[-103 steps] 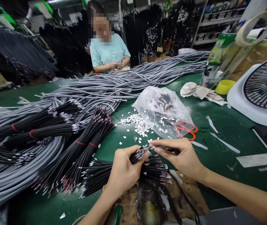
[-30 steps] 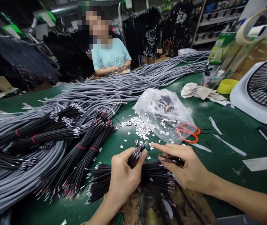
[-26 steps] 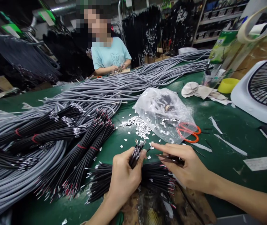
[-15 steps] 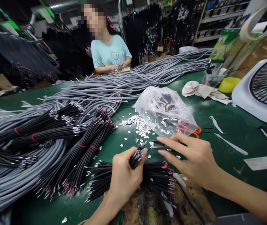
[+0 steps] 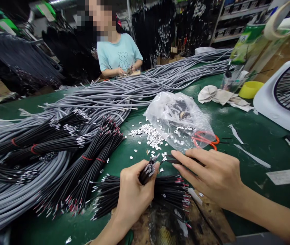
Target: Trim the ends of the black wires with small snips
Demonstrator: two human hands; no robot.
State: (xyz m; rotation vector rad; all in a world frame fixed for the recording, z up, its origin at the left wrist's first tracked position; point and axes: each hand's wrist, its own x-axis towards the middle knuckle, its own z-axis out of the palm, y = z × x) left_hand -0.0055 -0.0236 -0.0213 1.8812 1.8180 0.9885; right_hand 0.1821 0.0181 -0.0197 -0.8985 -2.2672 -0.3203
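Observation:
My left hand [image 5: 134, 190] is closed around a small bundle of thin black wires [image 5: 148, 169], whose stripped ends point up and right. My right hand [image 5: 211, 175] hovers just right of those ends, its fingers stretched toward them and pinched on a dark thin tool or wire piece [image 5: 175, 160]. Under both hands lies a loose pile of black wires [image 5: 170, 194] with red and silver tips. A scatter of small white bits [image 5: 151, 136] sits on the green table [image 5: 246, 136] just beyond.
A clear plastic bag [image 5: 177, 119] lies over orange scissors [image 5: 207, 139]. Banded black wire bundles [image 5: 88, 163] and long grey cables [image 5: 134, 92] fill the left. A white fan [image 5: 285, 95], a yellow bowl [image 5: 249, 89] and a cloth [image 5: 216, 95] stand right. A person in a teal shirt [image 5: 118, 56] works across the table.
My right hand has moved up and left toward the wire ends in my left hand. The left hand has kept its grip on the bundle, and the view has tilted slightly.

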